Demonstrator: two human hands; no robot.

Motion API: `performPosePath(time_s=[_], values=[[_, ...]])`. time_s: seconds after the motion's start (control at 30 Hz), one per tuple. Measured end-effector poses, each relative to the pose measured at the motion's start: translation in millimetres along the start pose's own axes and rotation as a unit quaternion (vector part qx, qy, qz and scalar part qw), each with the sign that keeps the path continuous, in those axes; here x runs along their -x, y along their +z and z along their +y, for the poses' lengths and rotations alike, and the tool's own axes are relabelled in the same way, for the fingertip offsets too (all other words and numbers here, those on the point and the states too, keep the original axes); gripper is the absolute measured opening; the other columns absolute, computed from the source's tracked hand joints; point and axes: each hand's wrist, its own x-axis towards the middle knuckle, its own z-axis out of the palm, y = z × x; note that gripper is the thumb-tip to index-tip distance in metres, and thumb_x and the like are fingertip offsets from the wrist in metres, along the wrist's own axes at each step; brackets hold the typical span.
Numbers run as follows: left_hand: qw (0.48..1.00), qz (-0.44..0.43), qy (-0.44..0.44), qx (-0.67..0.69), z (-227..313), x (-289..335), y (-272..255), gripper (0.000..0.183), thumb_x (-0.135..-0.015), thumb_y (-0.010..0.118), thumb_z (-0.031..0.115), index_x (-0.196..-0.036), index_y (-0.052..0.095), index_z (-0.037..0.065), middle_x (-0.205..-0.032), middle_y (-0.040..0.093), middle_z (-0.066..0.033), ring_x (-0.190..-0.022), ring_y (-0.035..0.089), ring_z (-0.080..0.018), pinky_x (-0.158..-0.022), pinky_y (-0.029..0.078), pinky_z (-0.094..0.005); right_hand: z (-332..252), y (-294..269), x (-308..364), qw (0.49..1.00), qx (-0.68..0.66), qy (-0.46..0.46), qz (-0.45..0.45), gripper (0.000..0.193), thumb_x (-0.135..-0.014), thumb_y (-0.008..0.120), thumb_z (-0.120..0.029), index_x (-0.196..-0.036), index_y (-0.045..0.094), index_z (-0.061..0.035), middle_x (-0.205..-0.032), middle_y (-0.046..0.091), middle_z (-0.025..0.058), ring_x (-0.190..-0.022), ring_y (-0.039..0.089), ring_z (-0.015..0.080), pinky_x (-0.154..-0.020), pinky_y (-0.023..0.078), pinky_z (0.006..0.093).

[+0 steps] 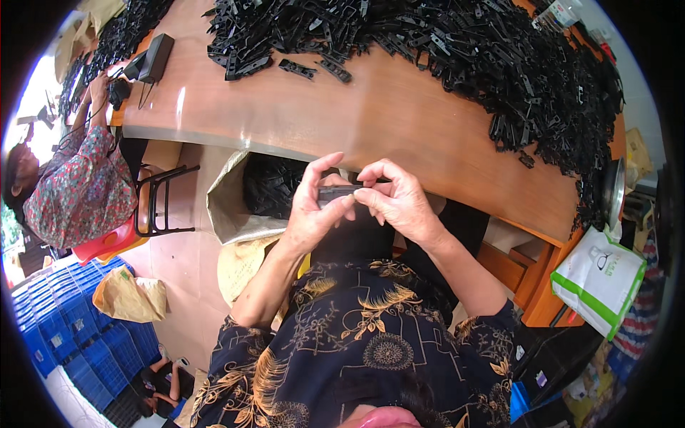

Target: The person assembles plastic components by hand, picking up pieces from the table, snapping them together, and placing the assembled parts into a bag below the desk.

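Between both hands, just off the table's near edge, is a small, narrow black plastic part (335, 192). My left hand (312, 210) pinches its left end between thumb and fingers. The thumb and fingers of my right hand (403, 203) close on its right end, hiding that side. Across the far side of the brown table (285, 118) spreads a large heap of black plastic parts (457, 50), long and clip-like. Two loose parts lie in front of the heap, one of them a black clip-like piece (296, 68).
Below the table edge, an open sack (227, 214) holds more black pieces (267, 185). A co-worker (82, 192) sits at the left with hands at the table. Blue crates (78, 328) stand lower left; a white-green bag (599, 278) hangs at right. Another person (168, 385) is lower left.
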Motion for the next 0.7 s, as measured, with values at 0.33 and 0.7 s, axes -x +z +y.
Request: performPosePath(time_s=[0.33,0.7], values=[[0.727,0.058,0.225,-0.646,43,1,-82,0.018,-0.081,0.072,0.007,-0.095,0.063,0.001,-0.096,0.064,-0.0145,-0.086,0.062,-0.031,-0.078,0.05,-0.0376,-23,-57,40,0.879,0.301,-0.288,0.23,0.009,-0.085,0.069,-0.001,-0.091,0.062,-0.0016,-0.088,0.058,0.0055,-0.073,0.058,0.015,-0.064,0.047,0.0287],[0.751,-0.083,0.312,-0.576,67,-136,61,0.017,-0.085,0.058,-0.007,-0.099,0.064,0.002,-0.088,0.061,-0.0103,-0.076,0.063,-0.02,-0.067,0.051,-0.0285,-56,-229,85,0.668,0.621,-0.21,0.352,0.025,-0.085,0.067,-0.012,-0.108,0.063,-0.0025,-0.1,0.059,0.0122,-0.096,0.059,0.0306,-0.083,0.049,0.0401]])
